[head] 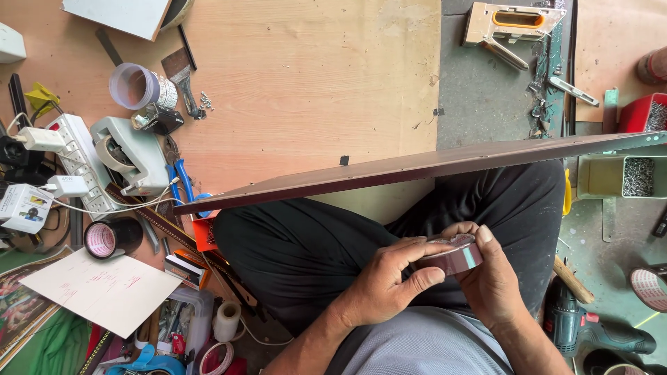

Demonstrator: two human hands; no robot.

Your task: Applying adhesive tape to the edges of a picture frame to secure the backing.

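I see both hands meeting over the lap, near the lower middle of the view. The left hand (386, 282) has its grip closed around a small roll of dark maroon tape (453, 257), thumb along the roll's near side and fingers curled over the top. The right hand (490, 278) closes on the same roll from the right, its thumb pressed on the upper edge and its fingers wrapped behind it. The roll sits between the two palms, just above the black trousers (299, 246) of crossed legs.

Just beyond the hands, a long, thin dark brown board (417, 169) runs across the scene from left to right, rising toward the right, and rests over the knees. Beyond it lies a broad sheet of pale plywood (306, 76) that serves as the table.

On the far left I see a white power strip (80, 161) with plugs in it, a pale green tape dispenser (132, 154) and a translucent plastic cup lying on its side (135, 86). Nearer, a roll of black tape (110, 238) stands beside a white sheet of paper (104, 290). At the far right top lies a beige staple gun (511, 24); a pale green tray of small nails (622, 176) sits at the right edge, and a dark green cordless drill (597, 330) lies near the right knee.
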